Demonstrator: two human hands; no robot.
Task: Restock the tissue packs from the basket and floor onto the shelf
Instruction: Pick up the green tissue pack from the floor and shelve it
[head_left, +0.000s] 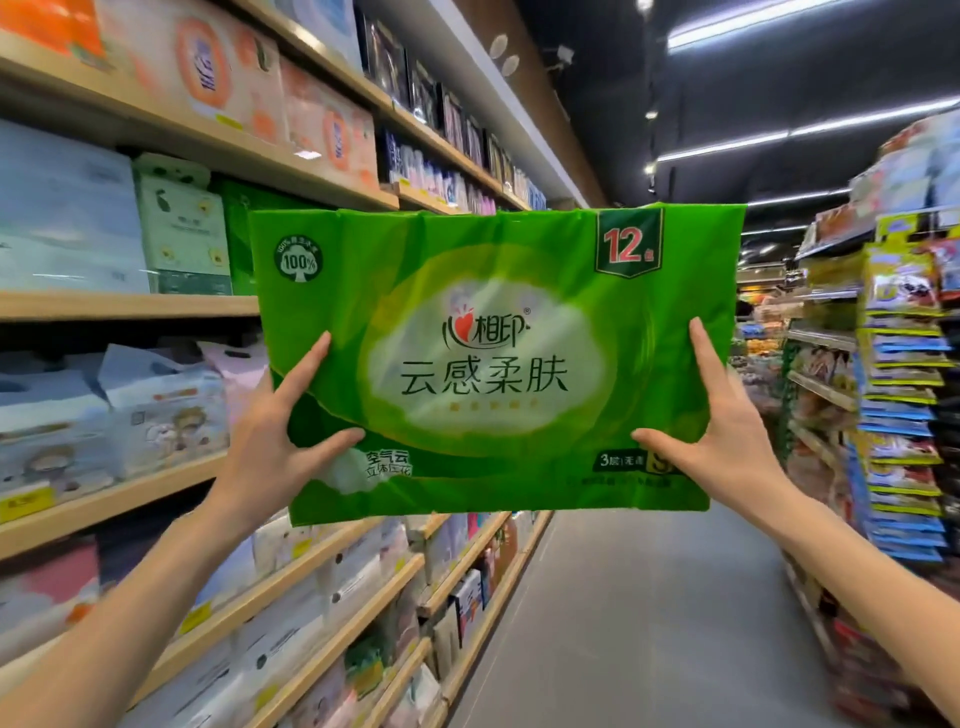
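A large green tissue pack (488, 364) with white lettering and a "12" badge is held up in the air at chest height, its front facing me. My left hand (280, 431) grips its lower left edge, thumb on the front and fingers behind. My right hand (727, 431) grips the lower right edge the same way. The wooden shelf (130, 304) stands to the left, and another green pack (239, 249) sits on it just behind the held pack's upper left corner. No basket is in view.
Several wooden shelf levels on the left carry blue, white and pink tissue packs (67, 218). The grey aisle floor (649, 597) runs ahead. A snack rack (904, 405) with hanging bags lines the right side.
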